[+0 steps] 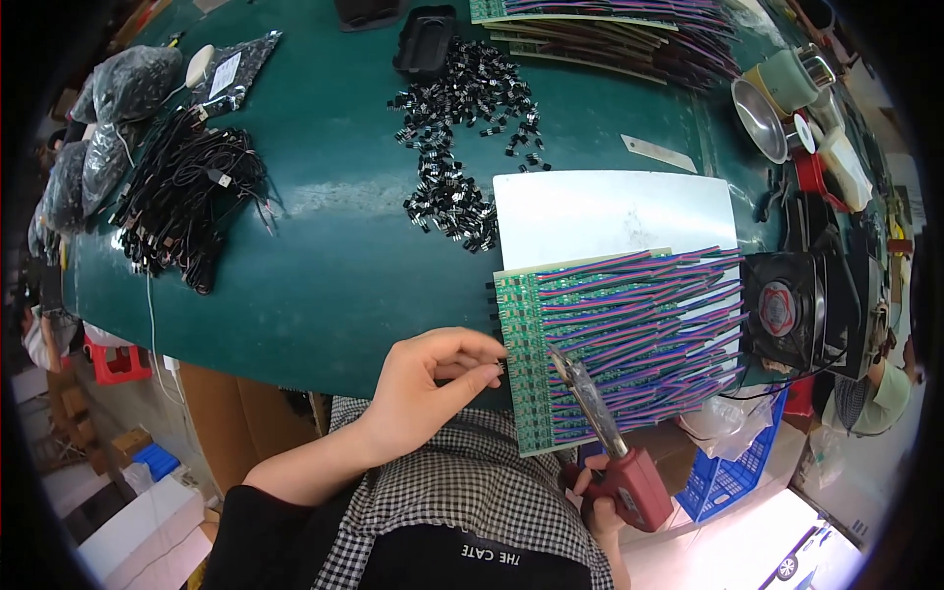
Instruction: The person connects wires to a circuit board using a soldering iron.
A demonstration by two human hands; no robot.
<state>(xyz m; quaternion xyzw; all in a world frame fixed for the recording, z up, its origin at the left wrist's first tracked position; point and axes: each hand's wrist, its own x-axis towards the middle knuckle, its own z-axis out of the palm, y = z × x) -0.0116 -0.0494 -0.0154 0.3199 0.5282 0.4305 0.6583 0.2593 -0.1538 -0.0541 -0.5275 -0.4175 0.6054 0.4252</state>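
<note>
A panel of green circuit boards (pixel 531 393) lies in front of me, with rows of pink, blue and black wires (pixel 639 334) running off to the right. At its left edge my left hand (pixel 423 388) is closed, thumb and forefinger pinching a small black connector (pixel 501 365) against the board. More black connectors stick out along the upper part of that edge. My right hand (pixel 602 506), partly hidden, grips the red handle of a soldering gun (pixel 634 492). Its metal barrel slants up over the panel, the tip near the solder pads close to my left fingertips.
A white board (pixel 619 211) lies under the panel. Beyond are a pile of black connectors (pixel 457 187), a black tray (pixel 425 44), a flat blade (pixel 659 152) and more wired boards (pixel 610 44). Black cables (pixel 187 197) lie left; a fan (pixel 782 307) and metal bowl (pixel 759 118) stand right.
</note>
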